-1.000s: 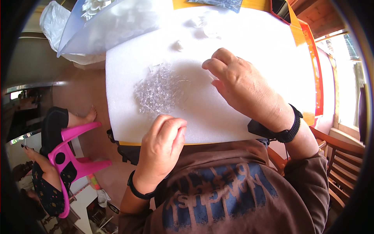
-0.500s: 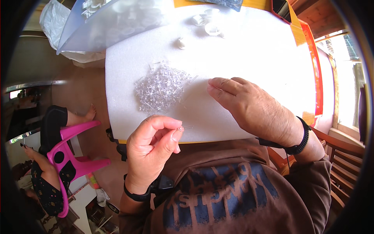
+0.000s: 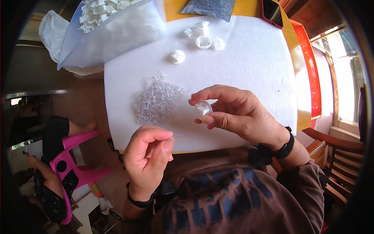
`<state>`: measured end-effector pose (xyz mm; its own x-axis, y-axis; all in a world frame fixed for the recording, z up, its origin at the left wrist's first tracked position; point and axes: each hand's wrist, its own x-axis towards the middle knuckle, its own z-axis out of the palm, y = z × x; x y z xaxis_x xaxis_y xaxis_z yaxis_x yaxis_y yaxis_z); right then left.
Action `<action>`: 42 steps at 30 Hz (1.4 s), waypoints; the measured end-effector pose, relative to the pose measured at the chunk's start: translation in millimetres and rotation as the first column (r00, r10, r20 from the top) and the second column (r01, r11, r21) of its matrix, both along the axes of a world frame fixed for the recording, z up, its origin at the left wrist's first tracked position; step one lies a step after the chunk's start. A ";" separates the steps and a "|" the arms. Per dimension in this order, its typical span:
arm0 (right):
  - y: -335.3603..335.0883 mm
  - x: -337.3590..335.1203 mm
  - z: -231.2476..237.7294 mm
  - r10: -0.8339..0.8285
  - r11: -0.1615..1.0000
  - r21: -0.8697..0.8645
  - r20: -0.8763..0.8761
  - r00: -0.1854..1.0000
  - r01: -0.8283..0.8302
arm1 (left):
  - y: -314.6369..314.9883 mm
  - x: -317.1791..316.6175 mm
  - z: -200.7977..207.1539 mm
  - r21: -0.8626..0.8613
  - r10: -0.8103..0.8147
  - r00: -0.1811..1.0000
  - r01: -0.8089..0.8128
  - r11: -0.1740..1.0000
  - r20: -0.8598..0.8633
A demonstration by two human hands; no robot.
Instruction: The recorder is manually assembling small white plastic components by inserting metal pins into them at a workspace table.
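Note:
Thumb and fingertips of my left hand are closed on a small clear piece with thin wire-like legs that point right. My right hand grips a white round plastic part by its rim, between thumb and fingers, with its moulded face showing. It hovers just right of a loose pile of similar clear pieces on the white foam sheet. Several more white plastic parts lie farther back on the sheet, with one lone part nearer the pile.
A large translucent bag full of white parts stands at the back left. Behind the sheet lie a bag of dark small pieces and a phone-like dark slab. A red tray borders the right. At left, a person sits on a pink chair.
My right hand has turned from palm-down to thumb-up, bringing the white plastic part into sight. My left hand keeps its pinch. The whole view has shifted slightly.

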<state>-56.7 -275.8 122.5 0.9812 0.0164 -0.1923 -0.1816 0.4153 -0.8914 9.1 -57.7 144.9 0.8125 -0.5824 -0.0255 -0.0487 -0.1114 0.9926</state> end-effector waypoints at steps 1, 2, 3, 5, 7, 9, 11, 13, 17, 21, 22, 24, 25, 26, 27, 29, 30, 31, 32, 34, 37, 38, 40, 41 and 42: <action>-0.6 3.2 2.4 0.005 1.000 -0.001 0.006 1.000 -0.005 | -2.0 0.2 1.8 -0.040 0.015 0.999 -0.014 0.999 0.030; -2.0 6.5 5.0 0.040 0.993 0.114 0.015 0.999 -0.042 | -4.8 0.8 3.0 -0.042 0.018 0.999 -0.017 0.999 0.035; -2.3 9.5 6.7 0.076 0.970 0.227 0.028 0.997 -0.081 | -7.8 1.6 3.9 -0.103 0.021 0.998 -0.015 0.995 0.055; 1.2 16.3 6.8 0.085 0.950 0.297 0.065 0.994 -0.101 | -11.9 2.6 5.5 -0.165 0.030 0.996 -0.017 0.986 0.080; 3.3 20.7 4.6 0.091 0.922 0.366 0.101 0.991 -0.122 | -15.2 3.3 6.6 -0.177 0.045 0.989 -0.020 0.984 0.142; 6.1 21.8 0.3 0.126 0.868 0.465 0.136 0.983 -0.176 | -18.2 1.8 7.2 -0.180 0.053 0.986 -0.025 0.983 0.155; 7.3 21.6 -4.3 0.132 0.856 0.481 0.147 0.980 -0.187 | -19.9 2.0 6.5 -0.179 0.056 0.985 -0.026 0.983 0.165; 6.4 20.6 -7.7 0.132 0.844 0.500 0.156 0.979 -0.193 | -20.6 2.6 4.3 -0.165 0.053 0.974 -0.016 0.986 0.219; -0.1 20.3 -12.2 0.188 0.826 0.508 0.159 0.969 -0.243 | -23.3 3.5 1.1 -0.150 0.055 0.975 -0.023 0.988 0.213; -4.7 18.9 -10.2 0.193 0.818 0.520 0.158 0.968 -0.248 | -25.7 4.2 1.2 -0.137 0.061 0.971 -0.029 0.990 0.232; -4.8 18.6 -9.7 0.191 0.817 0.522 0.159 0.969 -0.247 | -25.5 4.4 1.6 -0.132 0.060 0.969 -0.029 0.991 0.238; -4.7 17.7 -9.7 0.177 0.801 0.550 0.158 0.972 -0.235 | -25.1 4.5 0.8 -0.126 0.049 0.966 -0.018 0.992 0.252; -4.6 17.7 -10.0 0.175 0.801 0.551 0.157 0.972 -0.233 | -25.1 4.5 0.5 -0.121 0.041 0.963 -0.009 0.993 0.267; -4.3 17.8 -10.8 0.179 0.803 0.545 0.162 0.970 -0.239 | -25.1 4.2 0.4 -0.120 0.041 0.963 -0.009 0.993 0.266; -4.1 17.9 -11.4 0.184 0.805 0.539 0.167 0.969 -0.246 | -25.3 3.9 0.3 -0.121 0.039 0.964 -0.007 0.993 0.263; -3.4 17.5 -12.3 0.187 0.807 0.536 0.167 0.968 -0.248 | -25.7 2.5 0.6 -0.123 0.039 0.965 -0.008 0.992 0.260; -3.0 17.3 -12.6 0.190 0.809 0.532 0.168 0.967 -0.251 | -26.4 1.4 1.2 -0.129 0.050 0.968 -0.018 0.991 0.246; -3.0 17.2 -12.1 0.192 0.808 0.532 0.167 0.967 -0.252 | -26.5 0.8 1.5 -0.136 0.060 0.971 -0.029 0.990 0.232; -3.2 17.3 -11.2 0.206 0.812 0.523 0.157 0.966 -0.258 | -25.3 1.4 0.5 -0.136 0.062 0.971 -0.031 0.990 0.231; -3.3 16.6 -8.7 0.221 0.815 0.515 0.146 0.964 -0.265 | -22.1 2.9 -2.2 -0.094 0.036 0.955 -0.008 0.996 0.296; -3.9 15.5 -7.7 0.229 0.832 0.491 0.123 0.966 -0.260 | -23.2 0.3 -0.1 -0.076 0.053 0.970 -0.036 0.996 0.238; -3.9 15.2 -7.6 0.240 0.831 0.487 0.125 0.963 -0.270 | -23.0 0.2 -0.5 -0.077 0.053 0.970 -0.036 0.996 0.238; -4.0 14.6 -8.0 0.250 0.829 0.484 0.126 0.960 -0.280 | -22.6 0.5 -2.2 -0.080 0.054 0.963 -0.034 0.996 0.263; -4.1 14.6 -8.7 0.251 0.837 0.470 0.125 0.960 -0.280 | -22.5 0.8 -2.5 -0.079 0.053 0.964 -0.033 0.996 0.262; -4.1 14.6 -9.2 0.252 0.844 0.456 0.123 0.960 -0.281 | -22.3 1.1 -2.7 -0.074 0.050 0.961 -0.031 0.997 0.272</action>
